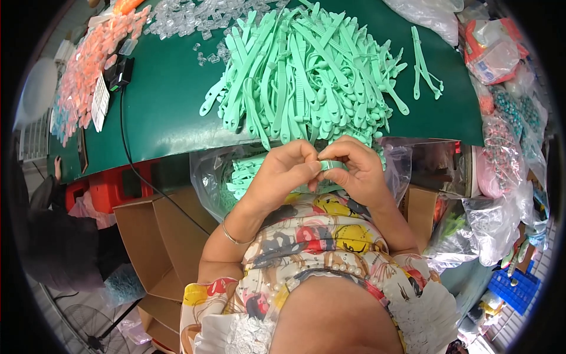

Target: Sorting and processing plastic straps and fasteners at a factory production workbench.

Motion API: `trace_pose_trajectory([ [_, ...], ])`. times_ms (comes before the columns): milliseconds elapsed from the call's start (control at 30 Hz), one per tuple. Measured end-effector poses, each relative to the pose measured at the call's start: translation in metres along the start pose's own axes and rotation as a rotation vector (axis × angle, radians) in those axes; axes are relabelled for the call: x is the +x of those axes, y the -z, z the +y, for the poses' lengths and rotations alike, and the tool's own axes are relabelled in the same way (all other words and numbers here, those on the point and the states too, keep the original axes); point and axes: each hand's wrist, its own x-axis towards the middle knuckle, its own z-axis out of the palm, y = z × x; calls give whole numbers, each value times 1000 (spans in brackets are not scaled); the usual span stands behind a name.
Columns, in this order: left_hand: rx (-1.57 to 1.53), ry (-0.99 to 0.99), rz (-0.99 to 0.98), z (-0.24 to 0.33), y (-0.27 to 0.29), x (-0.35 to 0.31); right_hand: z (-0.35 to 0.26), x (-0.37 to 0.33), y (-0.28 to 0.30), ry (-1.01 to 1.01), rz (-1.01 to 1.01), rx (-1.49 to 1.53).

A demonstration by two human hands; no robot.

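At the table's near edge, my left hand (288,171) and my right hand (358,170) are close together, thumbs and fingertips pinched. Between them they grip a mint-green plastic strap (332,165), bent into a curve or loop. Its ends are hidden by my fingers. Right beyond my hands lies a large heap of the same kind of mint-green straps (312,71), with narrow slotted ends. Under the table edge, a clear plastic bag (203,171) contains more green straps (244,171), next to my left wrist.
On the green table (171,106) are clear plastic pieces (191,17), orange-pink pieces (97,56), a black device (121,74) with a cable, and a few separate straps (418,65). A cardboard box (171,236) stands below left. Filled plastic bags (501,147) crowd the right.
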Motion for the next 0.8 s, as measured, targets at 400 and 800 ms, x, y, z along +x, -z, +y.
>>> trace_pose_trajectory([
  [400,-66,-113,167,-5,-9,0,-22,3,0,145,181,-347],
  [800,669,-142,-89,12,-7,-5,-18,-9,0,-273,-120,269],
])
